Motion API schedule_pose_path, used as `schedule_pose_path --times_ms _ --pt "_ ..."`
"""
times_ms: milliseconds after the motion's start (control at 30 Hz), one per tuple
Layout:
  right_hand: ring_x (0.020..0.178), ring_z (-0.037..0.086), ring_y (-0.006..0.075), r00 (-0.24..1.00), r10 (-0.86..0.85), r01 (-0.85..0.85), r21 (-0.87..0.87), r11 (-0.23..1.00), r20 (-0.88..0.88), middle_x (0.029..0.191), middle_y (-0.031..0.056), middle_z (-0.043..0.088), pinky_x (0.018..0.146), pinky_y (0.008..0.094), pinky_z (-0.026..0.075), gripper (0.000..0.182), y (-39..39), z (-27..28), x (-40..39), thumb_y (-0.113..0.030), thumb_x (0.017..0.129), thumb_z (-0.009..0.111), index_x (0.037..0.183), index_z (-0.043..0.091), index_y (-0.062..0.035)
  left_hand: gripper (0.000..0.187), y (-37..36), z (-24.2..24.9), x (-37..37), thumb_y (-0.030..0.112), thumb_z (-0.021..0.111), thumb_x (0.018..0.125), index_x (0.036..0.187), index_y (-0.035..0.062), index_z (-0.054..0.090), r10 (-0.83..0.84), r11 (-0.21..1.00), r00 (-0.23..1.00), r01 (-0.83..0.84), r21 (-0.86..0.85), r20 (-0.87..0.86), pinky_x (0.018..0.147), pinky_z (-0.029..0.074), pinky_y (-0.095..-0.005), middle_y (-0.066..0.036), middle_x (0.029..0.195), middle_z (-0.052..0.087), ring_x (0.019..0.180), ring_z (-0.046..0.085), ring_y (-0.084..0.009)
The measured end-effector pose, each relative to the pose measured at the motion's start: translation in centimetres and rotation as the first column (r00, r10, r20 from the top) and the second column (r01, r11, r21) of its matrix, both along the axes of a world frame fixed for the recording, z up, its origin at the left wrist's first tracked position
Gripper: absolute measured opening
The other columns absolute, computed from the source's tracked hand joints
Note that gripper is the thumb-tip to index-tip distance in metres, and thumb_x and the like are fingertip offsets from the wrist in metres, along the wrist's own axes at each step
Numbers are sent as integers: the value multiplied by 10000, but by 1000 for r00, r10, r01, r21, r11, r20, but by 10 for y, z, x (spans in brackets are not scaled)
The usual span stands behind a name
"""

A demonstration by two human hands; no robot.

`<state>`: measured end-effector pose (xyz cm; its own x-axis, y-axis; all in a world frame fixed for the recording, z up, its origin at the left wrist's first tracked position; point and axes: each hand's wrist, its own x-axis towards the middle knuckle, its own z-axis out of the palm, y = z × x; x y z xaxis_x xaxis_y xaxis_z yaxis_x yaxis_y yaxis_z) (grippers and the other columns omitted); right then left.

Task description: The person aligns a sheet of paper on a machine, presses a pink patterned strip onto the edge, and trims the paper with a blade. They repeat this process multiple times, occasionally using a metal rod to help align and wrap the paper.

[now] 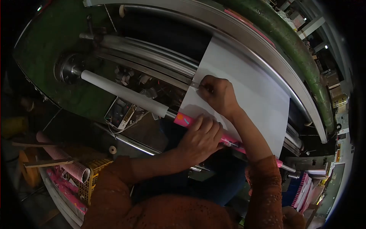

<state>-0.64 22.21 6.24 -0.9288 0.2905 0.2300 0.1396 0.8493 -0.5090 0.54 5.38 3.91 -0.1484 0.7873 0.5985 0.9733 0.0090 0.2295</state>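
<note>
My left hand (202,138) is wrapped over a pink patterned roll (183,119) on a metal shaft, its fingers curled around the top. My right hand (219,93) is closed in a pinch at the left edge of a white sheet (248,80); a small clear strip (195,84) shows at its fingertips. The sheet runs down from under a long metal bar to the pink roll. Left of the pink roll, a white tube (124,92) sits on the same shaft.
Metal rollers (152,57) and a green roller (282,42) span the machine. A round flange (70,68) holds the shaft's left end. At lower left are a yellow crate (95,177) and a pink striped tube (68,162). An open box (124,114) lies below the white tube.
</note>
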Motion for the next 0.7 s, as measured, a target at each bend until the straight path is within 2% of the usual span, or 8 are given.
schedule_pose_path --times_ms 67,167,267,367,467,600,667,700 --pt "664 635 335 1000 21 -22 67 998 15 718 172 644 639 382 509 107 -1 1 -3 -96 768 634 841 648 -18 435 3 -4 -3 391 714 711 928 38 582 -23 990 995 8 -143 -101 805 407 -377 -87 910 537 870 508 -225" --pt "683 630 360 1000 21 -20 132 991 -6 722 171 646 635 410 503 97 0 -2 -7 -92 759 629 827 644 -25 407 8 -9 -8 435 685 712 860 70 581 -39 991 988 20 -130 -146 713 366 -330 -39 811 484 819 480 -198" --pt "746 642 369 997 73 -77 181 980 29 747 172 653 661 460 515 81 0 -1 -12 -123 722 634 741 626 -44 393 8 -3 -11 429 685 713 851 80 570 -84 986 988 63 -156 -131 698 358 -326 -35 822 495 814 481 -189" --pt "786 675 311 975 183 -221 438 872 126 779 132 682 690 416 541 61 -6 0 -31 -123 685 663 733 683 -92 416 9 -3 -11 436 695 719 888 79 567 -95 981 987 72 -179 -127 723 372 -347 -50 855 516 832 500 -208" --pt "801 690 284 947 259 -318 434 843 191 809 122 698 676 391 546 99 -5 4 -36 -101 696 649 761 723 -107 441 10 -1 -10 428 716 722 932 70 565 -69 970 990 38 -242 -119 761 393 -390 -72 899 539 869 521 -251" --pt "744 685 311 957 230 -290 537 792 178 741 122 684 644 400 540 102 45 8 52 -124 749 608 725 704 -100 477 9 -7 -8 377 764 674 968 62 558 -43 966 987 1 -257 -155 774 404 -409 -83 924 546 891 533 -281" --pt "710 648 325 962 152 -247 479 842 227 718 124 641 629 438 521 118 82 15 126 -150 766 589 687 619 -68 494 8 -6 -8 347 786 646 977 62 554 -18 960 984 -32 -278 -177 774 407 -415 -88 931 546 895 536 -290" --pt "746 637 327 968 139 -221 448 866 208 745 123 627 658 440 517 113 104 12 167 -161 773 584 724 608 -62 502 8 -4 -7 294 803 613 980 63 550 -14 963 981 -38 -265 -191 785 413 -425 -95 938 543 903 537 -298"
